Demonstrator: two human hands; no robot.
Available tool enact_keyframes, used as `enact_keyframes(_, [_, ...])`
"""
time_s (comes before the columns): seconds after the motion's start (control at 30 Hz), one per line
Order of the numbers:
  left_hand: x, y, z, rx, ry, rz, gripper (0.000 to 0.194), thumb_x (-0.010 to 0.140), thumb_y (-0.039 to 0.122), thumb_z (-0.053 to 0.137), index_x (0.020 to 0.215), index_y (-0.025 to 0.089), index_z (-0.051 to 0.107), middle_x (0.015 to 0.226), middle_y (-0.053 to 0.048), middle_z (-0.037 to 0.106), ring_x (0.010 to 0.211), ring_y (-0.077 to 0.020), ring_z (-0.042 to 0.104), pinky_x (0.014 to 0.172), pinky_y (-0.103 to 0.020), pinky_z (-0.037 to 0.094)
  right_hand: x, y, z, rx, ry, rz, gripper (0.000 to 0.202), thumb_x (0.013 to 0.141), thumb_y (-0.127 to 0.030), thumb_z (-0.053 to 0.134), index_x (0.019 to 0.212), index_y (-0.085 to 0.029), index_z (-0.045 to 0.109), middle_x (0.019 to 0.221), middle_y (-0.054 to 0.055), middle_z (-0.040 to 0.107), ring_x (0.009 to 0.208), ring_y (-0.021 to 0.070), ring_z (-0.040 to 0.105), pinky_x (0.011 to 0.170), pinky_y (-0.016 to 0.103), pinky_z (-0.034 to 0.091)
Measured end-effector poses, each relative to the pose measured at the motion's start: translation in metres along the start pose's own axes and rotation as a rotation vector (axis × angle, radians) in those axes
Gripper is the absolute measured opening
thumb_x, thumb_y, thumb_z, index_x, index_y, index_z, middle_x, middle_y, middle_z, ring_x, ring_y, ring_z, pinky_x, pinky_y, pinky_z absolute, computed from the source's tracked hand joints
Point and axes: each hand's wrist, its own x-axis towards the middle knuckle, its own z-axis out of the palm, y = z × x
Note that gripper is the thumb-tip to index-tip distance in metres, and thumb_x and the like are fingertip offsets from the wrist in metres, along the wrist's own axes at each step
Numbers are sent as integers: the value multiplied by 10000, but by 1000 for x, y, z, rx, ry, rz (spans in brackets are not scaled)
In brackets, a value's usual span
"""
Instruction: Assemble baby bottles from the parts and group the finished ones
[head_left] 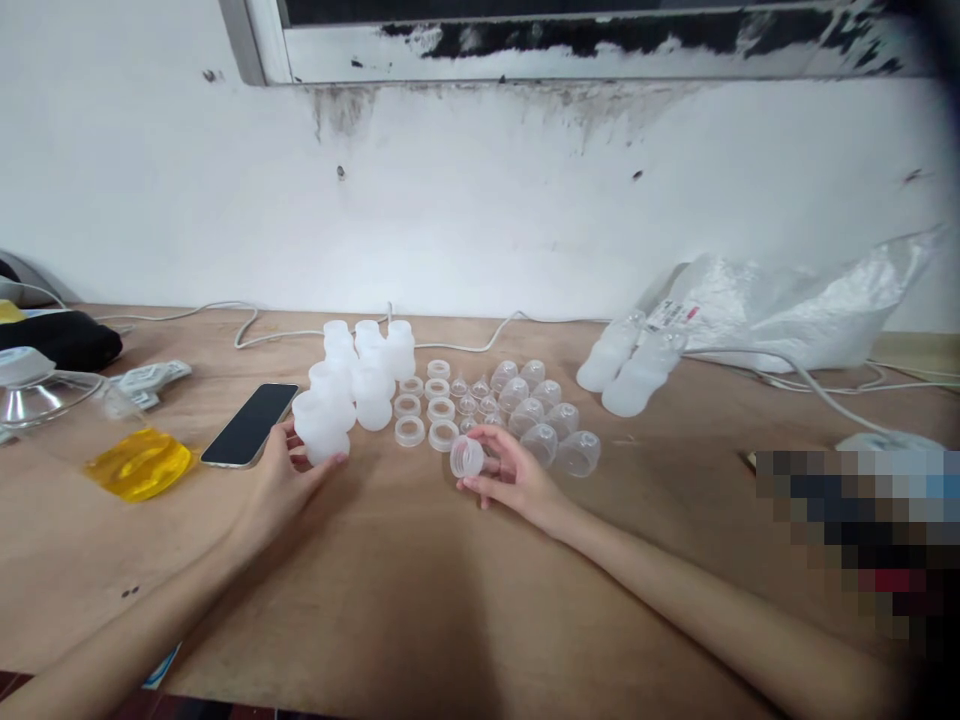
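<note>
My left hand (296,465) curls round the nearest of several frosted white baby bottle bodies (376,395), at the front left of their group. In my right hand (517,475), fingers and thumb pinch a translucent screw ring (466,457), its threaded opening turned to the left; whether a teat sits in it I cannot make out. Beyond that hand, more screw rings (409,432) lie in rows on the table. Clear teats (466,402) stand beside them, and dome-shaped clear caps (566,418) follow to the right.
Two capped bottles (634,380) lean by a plastic bag (795,300) at the back right. A phone (251,425) and a clear container with yellow liquid (142,465) are on the left. White cables (491,345) run along the wall. A blurred patch (862,520) covers the right edge.
</note>
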Motion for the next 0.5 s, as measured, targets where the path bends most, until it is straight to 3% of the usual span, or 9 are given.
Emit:
enact_keyframes(0.1, [-6,5,-5,66,-4,58,464,616,435,650,921,166,426,889,-44,537,744,-176,555,645,-324,467,-1,-3,1,0,14,-2,422,683,-271,648,1005,-251,377,1048,45,437,830,146,573,474,182,468])
enact_keyframes(0.23, [-12,27,-5,243,-45,357,383,675,398,619,950,188,455,832,-13,507,738,-164,493,665,-300,423,-2,-12,-1,21,42,-28,432,661,-279,665,979,-250,374,1076,48,437,834,150,578,510,200,479])
enact_keyframes(0.37, [-13,54,17,273,-218,579,346,709,373,587,976,192,464,859,-24,522,763,-167,478,702,-292,403,-8,-17,-9,25,93,-63,431,663,-261,665,977,-249,370,1060,42,455,822,146,592,529,201,473])
enact_keyframes(0.5, [-11,58,43,192,-328,652,331,738,353,561,1005,186,461,911,-50,548,827,-189,499,736,-302,401,-14,-13,-15,41,114,-56,423,669,-258,660,972,-251,365,1066,40,451,810,147,604,541,209,473])
